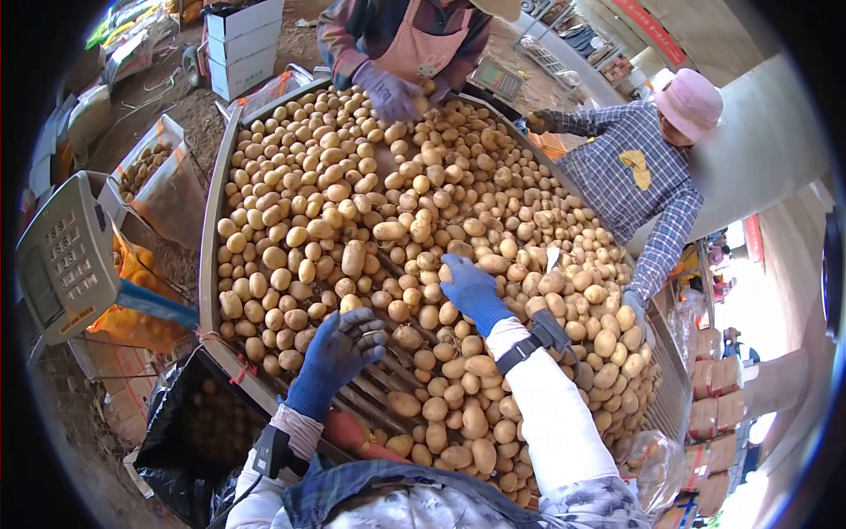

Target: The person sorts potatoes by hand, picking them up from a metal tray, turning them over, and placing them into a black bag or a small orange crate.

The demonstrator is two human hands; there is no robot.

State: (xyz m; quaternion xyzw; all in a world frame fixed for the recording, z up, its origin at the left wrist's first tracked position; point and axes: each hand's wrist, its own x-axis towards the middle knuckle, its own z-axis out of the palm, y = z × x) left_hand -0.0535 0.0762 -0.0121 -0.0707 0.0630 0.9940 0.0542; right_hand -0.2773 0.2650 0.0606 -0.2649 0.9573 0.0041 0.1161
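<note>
Potatoes point(352, 257) lie heaped over a large slatted sorting table point(209, 256). My left hand point(339, 357), in a blue glove with a dark coating, hovers above bare slats at the near left. Its fingers are apart and hold nothing; a potato point(350, 303) shows just beyond the fingertips. Further right, my right hand point(474, 289), also blue-gloved, reaches palm down into the pile. Its fingers curl round a potato point(446, 274), partly hidden beneath them. Both wrists wear black strapped devices.
Across the table, a co-worker's purple-gloved hands point(392, 93) are among the potatoes. A second co-worker in a plaid shirt point(608, 145) rests a gloved hand at the right edge. At left stand a scale display point(66, 256), a black bag point(176, 423) and a potato crate point(167, 185).
</note>
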